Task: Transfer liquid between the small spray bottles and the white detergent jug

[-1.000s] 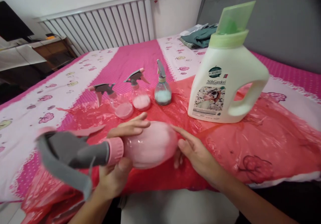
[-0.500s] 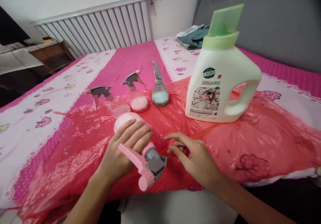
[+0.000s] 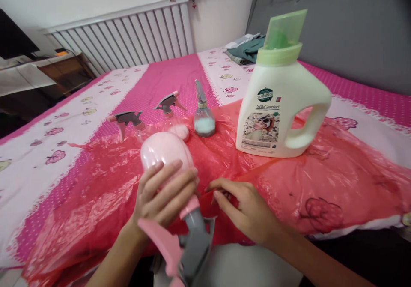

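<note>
My left hand is wrapped round a pink spray bottle, held tilted with its round base pointing away from me. Its grey and pink trigger head points down toward me. My right hand rests beside it on the red plastic sheet, fingers loosely curled and holding nothing. A large white detergent jug with a light green cap stands upright beyond my right hand.
Three small spray bottles stand in a row on the bed: two pinkish ones and a blue-filled one. Folded clothes lie at the far end. A white radiator lines the wall and a grey headboard is at right.
My left hand has turned the pink spray bottle from lying sideways to base-away, and now lifted it with the trigger head toward me. My right hand left the bottle and settled on the sheet.
</note>
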